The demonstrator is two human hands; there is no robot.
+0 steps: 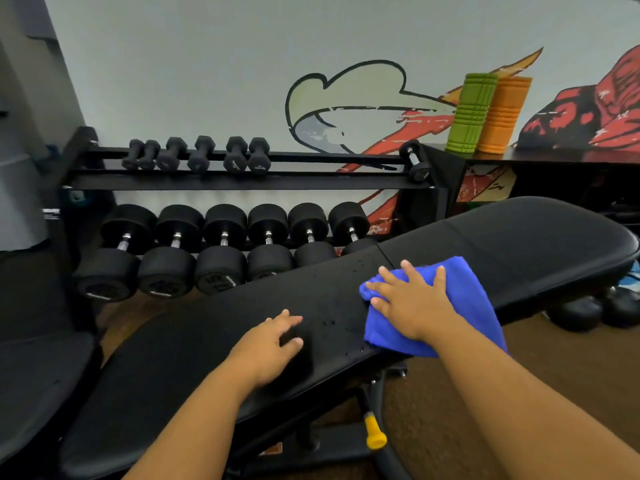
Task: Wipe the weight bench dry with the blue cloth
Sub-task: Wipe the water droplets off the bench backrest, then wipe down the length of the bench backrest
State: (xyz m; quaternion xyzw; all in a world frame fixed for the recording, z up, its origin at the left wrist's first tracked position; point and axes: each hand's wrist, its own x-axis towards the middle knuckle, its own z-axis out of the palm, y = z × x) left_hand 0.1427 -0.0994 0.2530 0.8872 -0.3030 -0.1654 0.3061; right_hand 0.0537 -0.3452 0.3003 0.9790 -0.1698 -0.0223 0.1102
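The black padded weight bench (194, 348) runs from lower left to upper right across the view. Water droplets speckle its middle, around the seam between the two pads. The blue cloth (474, 306) lies flat on the bench just right of that seam. My right hand (412, 303) presses down on the cloth with its fingers spread. My left hand (273, 344) rests palm down on the bare pad to the left of the droplets, fingers apart, holding nothing.
Behind the bench stands a black dumbbell rack (242, 181) with several small and large dumbbells. A green foam roller (469, 112) and an orange one (502, 116) stand on a black shelf at right. A yellow adjustment knob (374, 431) juts out under the bench. Another black seat (38, 382) is at left.
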